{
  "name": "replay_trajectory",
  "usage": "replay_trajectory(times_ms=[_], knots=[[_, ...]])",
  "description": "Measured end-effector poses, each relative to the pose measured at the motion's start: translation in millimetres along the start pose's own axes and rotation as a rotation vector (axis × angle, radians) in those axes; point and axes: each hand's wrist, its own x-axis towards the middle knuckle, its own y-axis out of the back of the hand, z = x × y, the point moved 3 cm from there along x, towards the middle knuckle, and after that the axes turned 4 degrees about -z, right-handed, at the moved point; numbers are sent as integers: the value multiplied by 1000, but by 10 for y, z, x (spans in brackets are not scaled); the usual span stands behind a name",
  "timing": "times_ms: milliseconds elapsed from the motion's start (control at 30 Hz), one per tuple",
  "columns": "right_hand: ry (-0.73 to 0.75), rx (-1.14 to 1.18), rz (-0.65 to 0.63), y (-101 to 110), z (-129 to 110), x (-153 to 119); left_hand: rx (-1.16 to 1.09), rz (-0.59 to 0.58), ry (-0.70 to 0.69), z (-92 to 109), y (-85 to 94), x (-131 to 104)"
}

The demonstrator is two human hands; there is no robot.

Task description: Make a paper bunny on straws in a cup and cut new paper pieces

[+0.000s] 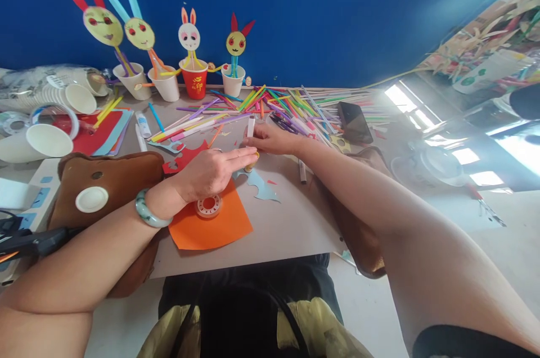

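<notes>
My left hand [211, 172] lies flat with its fingers stretched to the right, the fingertips pressing a small yellow piece [252, 164] on the grey board [295, 217]. A green bangle [148, 213] is on that wrist. My right hand [274, 139] comes in from the right and meets the left fingertips; it grips a short white glue stick [251, 125] that stands up from its fingers. Under the left hand are an orange paper sheet [211, 231] with a tape roll [208, 206] on it, a light blue cut-out [262, 186] and a red cut-out [182, 159].
A heap of coloured straws [274, 102], scissors [282, 121] and a dark phone [354, 121] lie behind the hands. Paper-cup bunny figures [194, 79] line the blue wall. White cups [46, 141], a brown cushion [113, 178] and a black tool [37, 241] sit at the left.
</notes>
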Motion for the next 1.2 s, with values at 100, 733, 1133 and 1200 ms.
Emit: replay_trajectory(times_ms=[100,733,1133,1200], knots=[[-10,-18,-158,-45,15,-63,-6,8,-6,2,-4,-2],[-29,49,213,-188,43,-550,-3,10,-37,27,33,-1],[-23,126,285,-274,89,-722,-21,14,-29,35,39,0],[-17,145,288,-283,91,-728,-31,17,-30,26,31,-3]])
